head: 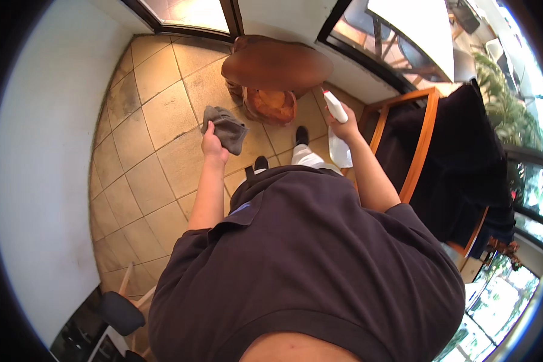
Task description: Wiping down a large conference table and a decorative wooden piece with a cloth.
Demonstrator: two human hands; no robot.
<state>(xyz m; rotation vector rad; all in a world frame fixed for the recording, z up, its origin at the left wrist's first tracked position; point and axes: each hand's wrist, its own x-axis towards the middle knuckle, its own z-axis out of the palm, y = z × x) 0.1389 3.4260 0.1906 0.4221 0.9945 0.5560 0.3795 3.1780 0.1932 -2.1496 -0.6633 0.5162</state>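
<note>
My left hand [214, 145] grips a bunched grey cloth [225, 129], thumb on top, held out above the tiled floor. In my right hand [345, 123] is a spray bottle, gripped around the neck below its white trigger head [335, 107] with a red nozzle tip. The bottle's translucent body [339, 149] hangs below the hand. Ahead of me, between and beyond both hands, stands a reddish-brown object [276, 68] that looks like carved wood. Its broad upper part is blurred, and a rounded lower part [271, 106] juts toward me. Neither hand touches it.
A wooden-framed seat [423, 140] with dark cushions [461, 158] stands close on my right. White walls [40, 158] bound the tiled floor [140, 181] at left and ahead. A black-seated chair [120, 312] is behind me at left. Beyond the framed glass is a white table [421, 27].
</note>
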